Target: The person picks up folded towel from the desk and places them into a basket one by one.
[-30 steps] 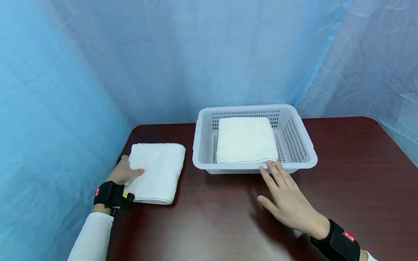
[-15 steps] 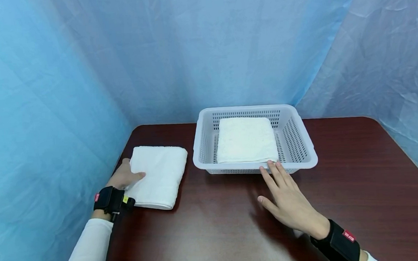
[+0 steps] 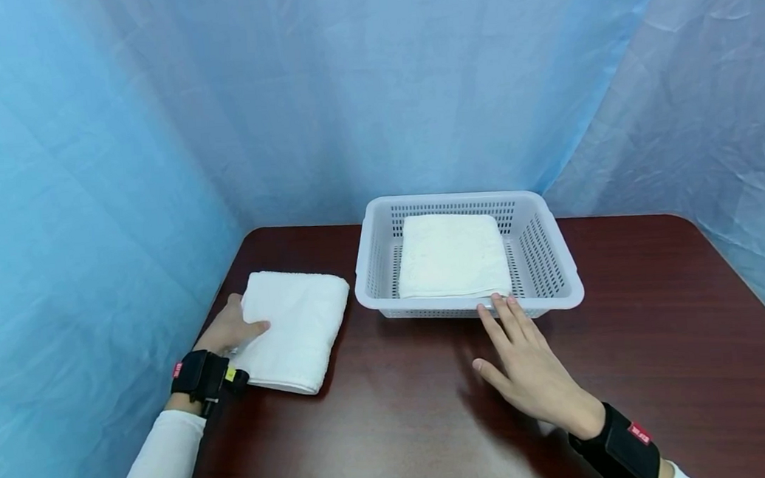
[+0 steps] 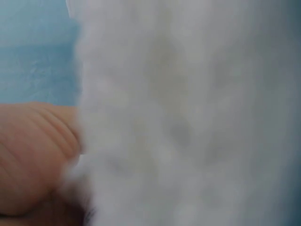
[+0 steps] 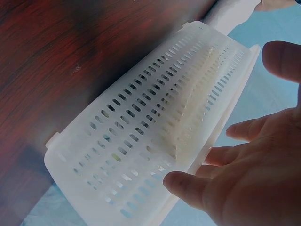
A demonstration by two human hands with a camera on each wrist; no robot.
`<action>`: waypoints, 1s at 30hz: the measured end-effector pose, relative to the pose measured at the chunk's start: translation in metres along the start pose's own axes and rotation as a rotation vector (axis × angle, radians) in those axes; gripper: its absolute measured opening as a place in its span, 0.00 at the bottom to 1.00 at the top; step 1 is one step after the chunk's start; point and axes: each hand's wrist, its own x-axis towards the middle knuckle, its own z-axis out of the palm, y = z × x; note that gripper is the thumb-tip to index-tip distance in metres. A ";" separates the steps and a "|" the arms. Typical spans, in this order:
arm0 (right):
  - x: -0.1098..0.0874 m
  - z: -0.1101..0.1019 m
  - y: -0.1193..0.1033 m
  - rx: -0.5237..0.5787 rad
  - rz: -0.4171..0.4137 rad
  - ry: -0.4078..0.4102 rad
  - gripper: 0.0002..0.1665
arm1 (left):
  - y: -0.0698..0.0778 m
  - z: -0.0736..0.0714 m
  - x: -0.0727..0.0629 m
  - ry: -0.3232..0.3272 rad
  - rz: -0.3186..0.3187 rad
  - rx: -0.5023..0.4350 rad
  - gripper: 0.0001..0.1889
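Observation:
My left hand grips the left edge of a folded white towel, thumb on top and the other fingers hidden at its edge. That towel fills most of the left wrist view, blurred and close. A second folded white towel lies inside a white perforated plastic basket. Fingers spread, my right hand has its fingertips right at the basket's front rim. In the right wrist view the same hand appears palm-side with straight fingers, alongside the basket.
Both towels and the basket are on a dark reddish-brown table. Blue cloth hangs behind the table and along its left and right sides. The basket stands near the back edge.
My left hand and the towel it grips have shifted toward the table's front and slightly right. The right hand and the basket look almost unmoved.

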 end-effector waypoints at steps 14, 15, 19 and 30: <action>0.000 0.000 -0.001 0.004 0.008 0.001 0.48 | 0.000 0.007 -0.008 -0.004 0.018 0.030 0.45; -0.001 -0.001 -0.001 0.005 0.007 0.000 0.48 | 0.000 0.007 -0.009 -0.004 0.018 0.030 0.45; 0.000 -0.001 -0.001 0.006 0.003 0.000 0.48 | 0.000 0.010 -0.013 -0.007 0.024 0.028 0.45; 0.000 0.000 -0.001 0.005 0.001 0.001 0.48 | 0.005 0.018 -0.025 -0.018 0.043 0.025 0.47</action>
